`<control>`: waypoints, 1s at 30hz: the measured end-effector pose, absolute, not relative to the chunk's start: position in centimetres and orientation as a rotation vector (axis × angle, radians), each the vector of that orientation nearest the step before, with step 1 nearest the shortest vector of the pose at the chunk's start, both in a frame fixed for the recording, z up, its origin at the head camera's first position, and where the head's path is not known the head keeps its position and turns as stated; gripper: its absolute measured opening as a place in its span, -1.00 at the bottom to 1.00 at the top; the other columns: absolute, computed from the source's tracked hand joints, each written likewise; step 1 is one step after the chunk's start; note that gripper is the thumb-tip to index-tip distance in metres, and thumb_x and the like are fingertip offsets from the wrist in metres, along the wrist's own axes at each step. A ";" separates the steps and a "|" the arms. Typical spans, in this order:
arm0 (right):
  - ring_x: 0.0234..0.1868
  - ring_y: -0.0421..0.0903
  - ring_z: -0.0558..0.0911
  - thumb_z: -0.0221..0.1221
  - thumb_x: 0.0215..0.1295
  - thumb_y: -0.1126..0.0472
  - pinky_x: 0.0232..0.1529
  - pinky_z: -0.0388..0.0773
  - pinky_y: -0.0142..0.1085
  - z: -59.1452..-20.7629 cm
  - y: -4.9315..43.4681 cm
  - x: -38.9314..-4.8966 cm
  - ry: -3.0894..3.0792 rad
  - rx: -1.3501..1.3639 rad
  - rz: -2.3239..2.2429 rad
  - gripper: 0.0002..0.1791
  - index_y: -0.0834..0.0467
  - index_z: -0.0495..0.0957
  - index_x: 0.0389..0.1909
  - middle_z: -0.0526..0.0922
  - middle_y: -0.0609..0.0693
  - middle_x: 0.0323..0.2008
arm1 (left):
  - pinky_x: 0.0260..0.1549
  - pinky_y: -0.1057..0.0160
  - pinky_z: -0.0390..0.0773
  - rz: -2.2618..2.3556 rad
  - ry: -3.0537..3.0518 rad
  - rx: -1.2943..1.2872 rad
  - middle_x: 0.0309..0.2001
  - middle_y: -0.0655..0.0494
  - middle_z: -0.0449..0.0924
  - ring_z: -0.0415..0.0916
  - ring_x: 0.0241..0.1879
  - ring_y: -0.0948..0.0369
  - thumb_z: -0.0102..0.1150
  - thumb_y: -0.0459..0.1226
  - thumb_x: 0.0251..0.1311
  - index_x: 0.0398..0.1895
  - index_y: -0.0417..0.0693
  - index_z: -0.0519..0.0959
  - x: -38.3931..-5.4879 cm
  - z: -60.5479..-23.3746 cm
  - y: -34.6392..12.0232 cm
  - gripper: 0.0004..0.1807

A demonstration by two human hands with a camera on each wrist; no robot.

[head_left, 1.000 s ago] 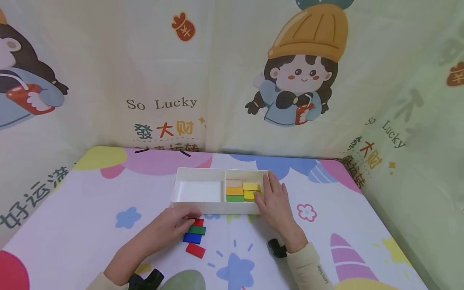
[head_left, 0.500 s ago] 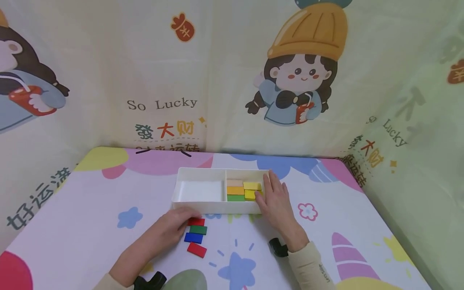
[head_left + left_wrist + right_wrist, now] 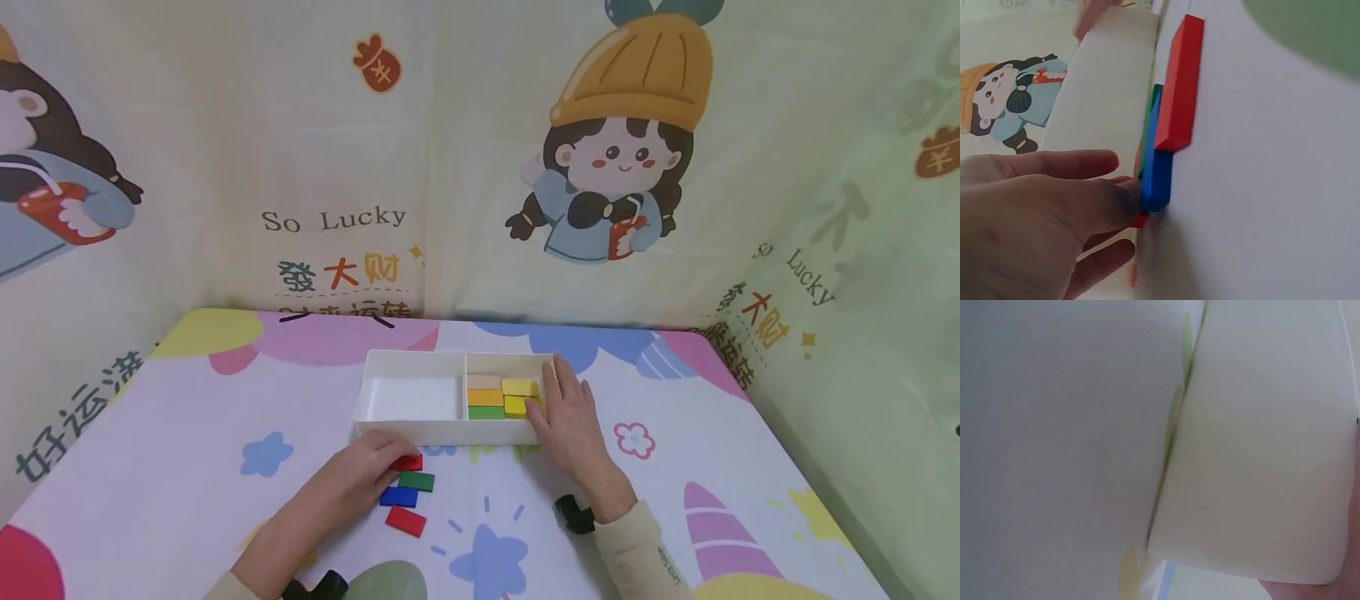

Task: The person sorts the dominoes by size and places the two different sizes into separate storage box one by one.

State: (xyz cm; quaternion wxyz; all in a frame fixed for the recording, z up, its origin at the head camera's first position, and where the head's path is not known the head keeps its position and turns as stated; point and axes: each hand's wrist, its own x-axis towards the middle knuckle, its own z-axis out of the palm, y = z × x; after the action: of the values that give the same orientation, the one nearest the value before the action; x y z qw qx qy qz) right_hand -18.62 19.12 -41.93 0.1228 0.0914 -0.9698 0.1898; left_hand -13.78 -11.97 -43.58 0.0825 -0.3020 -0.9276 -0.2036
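My left hand (image 3: 367,467) pinches the left end of a red block (image 3: 410,462) just before the white two-compartment box (image 3: 442,432), thumb on the near side and fingers behind. In the left wrist view the red block (image 3: 1139,220) is mostly hidden by my thumb and by the blue block (image 3: 1159,178). A green block (image 3: 417,482), the blue block and a second red block (image 3: 406,521) lie in a loose row towards me. My right hand (image 3: 573,421) grips the box's right end, thumb over the front rim and fingers along the right wall.
In the box's right compartment lie a pinkish block (image 3: 483,382), an orange block (image 3: 485,397), a light green block (image 3: 486,412) and two yellow blocks (image 3: 520,387). The left compartment shows its bare floor (image 3: 416,398). A patterned curtain (image 3: 465,167) stands behind the table.
My left fingers have shifted around the near-box red block, the thumb moving down between it and the green one. The green block has slid slightly right. My right hand stays on the box.
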 end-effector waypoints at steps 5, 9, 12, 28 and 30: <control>0.56 0.22 0.06 0.02 0.44 0.01 0.51 -0.03 0.26 -41.8 19.2 -18.7 -2.818 0.270 0.568 -0.25 0.31 0.10 0.50 0.04 0.25 0.55 | -0.09 0.20 0.70 -0.560 -2.691 -0.908 -0.04 0.13 0.64 0.60 0.02 0.17 0.45 -0.33 0.04 0.00 0.03 0.65 -14.0 -43.9 -11.8 -0.60; 0.55 0.23 0.08 0.03 0.44 0.02 0.49 -0.01 0.27 -41.8 19.2 -18.7 -2.806 0.278 0.564 -0.26 0.33 0.12 0.49 0.05 0.27 0.54 | -0.08 0.20 0.70 -0.558 -2.649 -0.919 -0.05 0.14 0.65 0.60 0.01 0.18 0.47 -0.32 0.03 -0.01 0.03 0.66 -14.1 -44.1 -11.6 -0.60; 0.55 0.23 0.08 0.02 0.45 0.01 0.49 0.00 0.27 -41.9 19.2 -18.7 -2.809 0.284 0.560 -0.26 0.33 0.12 0.49 0.05 0.27 0.54 | -0.08 0.21 0.69 -0.578 -2.650 -0.916 -0.06 0.17 0.65 0.60 0.01 0.19 0.47 -0.32 0.03 -0.01 0.05 0.66 -14.1 -44.3 -11.6 -0.60; 0.55 0.23 0.09 0.02 0.44 0.01 0.48 0.02 0.28 -42.0 19.3 -18.8 -2.801 0.293 0.566 -0.27 0.33 0.13 0.48 0.07 0.27 0.54 | -0.04 0.20 0.68 -0.671 -2.686 -0.923 -0.04 0.17 0.66 0.59 0.01 0.19 0.41 -0.36 0.09 0.01 0.02 0.65 -13.9 -44.1 -11.5 -0.62; 0.55 0.23 0.09 0.02 0.44 0.01 0.48 0.01 0.28 -42.0 19.3 -18.8 -2.804 0.293 0.574 -0.26 0.33 0.13 0.49 0.06 0.27 0.54 | -0.05 0.20 0.69 -0.669 -2.688 -0.920 -0.05 0.16 0.66 0.59 0.00 0.19 0.41 -0.36 0.09 0.01 0.02 0.65 -13.9 -44.1 -11.4 -0.63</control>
State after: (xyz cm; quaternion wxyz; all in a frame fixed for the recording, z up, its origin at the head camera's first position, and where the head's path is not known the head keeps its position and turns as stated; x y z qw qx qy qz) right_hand -18.75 19.25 -41.95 0.1318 0.1010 -0.9661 0.1979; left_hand -13.91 -11.45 -44.12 0.1110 -0.3133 -0.9152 -0.2279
